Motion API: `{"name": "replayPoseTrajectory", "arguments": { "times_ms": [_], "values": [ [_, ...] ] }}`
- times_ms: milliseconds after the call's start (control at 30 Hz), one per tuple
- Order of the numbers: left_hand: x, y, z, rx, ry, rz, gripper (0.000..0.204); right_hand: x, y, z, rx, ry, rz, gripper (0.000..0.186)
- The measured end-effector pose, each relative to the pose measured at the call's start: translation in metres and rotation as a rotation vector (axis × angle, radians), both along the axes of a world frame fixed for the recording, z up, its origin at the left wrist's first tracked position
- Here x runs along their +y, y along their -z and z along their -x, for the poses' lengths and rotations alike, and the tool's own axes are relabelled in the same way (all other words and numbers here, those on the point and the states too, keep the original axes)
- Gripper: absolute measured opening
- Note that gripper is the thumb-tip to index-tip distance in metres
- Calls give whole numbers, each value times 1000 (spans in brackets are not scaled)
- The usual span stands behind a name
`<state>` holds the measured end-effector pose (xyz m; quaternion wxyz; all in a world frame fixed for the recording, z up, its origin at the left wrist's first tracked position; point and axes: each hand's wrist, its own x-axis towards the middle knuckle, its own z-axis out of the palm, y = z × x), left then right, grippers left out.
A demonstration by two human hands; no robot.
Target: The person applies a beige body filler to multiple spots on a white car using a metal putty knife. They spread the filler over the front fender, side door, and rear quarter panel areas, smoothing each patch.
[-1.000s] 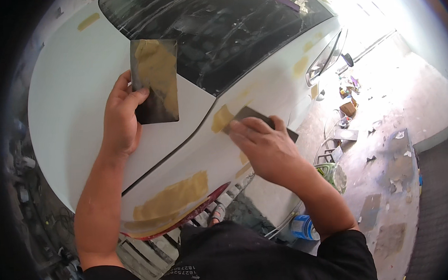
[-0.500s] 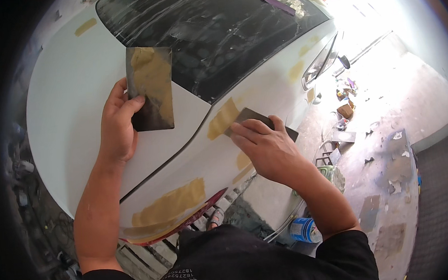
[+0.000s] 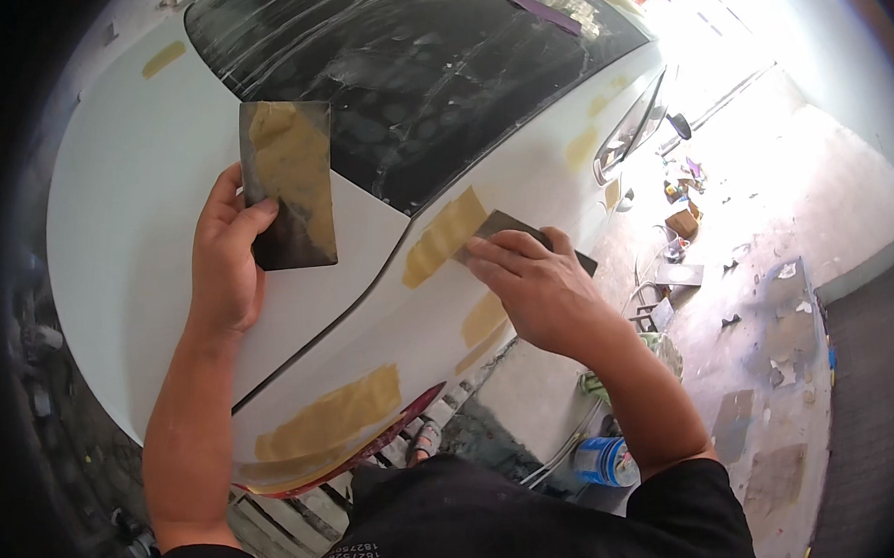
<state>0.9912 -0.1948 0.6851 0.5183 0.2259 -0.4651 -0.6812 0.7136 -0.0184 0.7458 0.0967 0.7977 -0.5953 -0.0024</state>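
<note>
My left hand (image 3: 228, 254) grips a dark flat putty board (image 3: 295, 236) by its left edge, thumb on top. Yellow-brown body filler (image 3: 287, 151) covers most of the board's face. In my right hand (image 3: 537, 285) is a dark, flat spreader (image 3: 513, 223), my fingers pressed over it. Its left edge meets or nearly meets a filler patch (image 3: 443, 237) on the white car's rear side panel (image 3: 374, 327); the exact contact lies under my fingers. A larger filler patch (image 3: 333, 414) lies nearer me, above the red tail light (image 3: 403, 421), and another patch (image 3: 484, 320) is below my right hand.
The dusty rear window (image 3: 389, 92) bears a purple strip (image 3: 543, 11). A blue bucket (image 3: 605, 462) stands on the floor at lower right, near a hose. Scraps and a cardboard box (image 3: 681, 221) litter the floor along the car's right side. Slatted boards (image 3: 293, 520) lie below the bumper.
My right hand with the spreader has shifted slightly right across the panel, uncovering more of the filler patch. The left hand still holds the board, and the whole view has moved a little.
</note>
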Motion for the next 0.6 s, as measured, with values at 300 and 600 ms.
{"name": "replayPoseTrajectory", "arguments": {
  "times_ms": [300,600],
  "values": [
    [-1,-1,0,-16,-20,-2,51,-37,-16,23,-40,18,-1,45],
    [3,-5,1,-22,-3,-2,50,-20,-21,30,-62,47,28,47]
  ]
}}
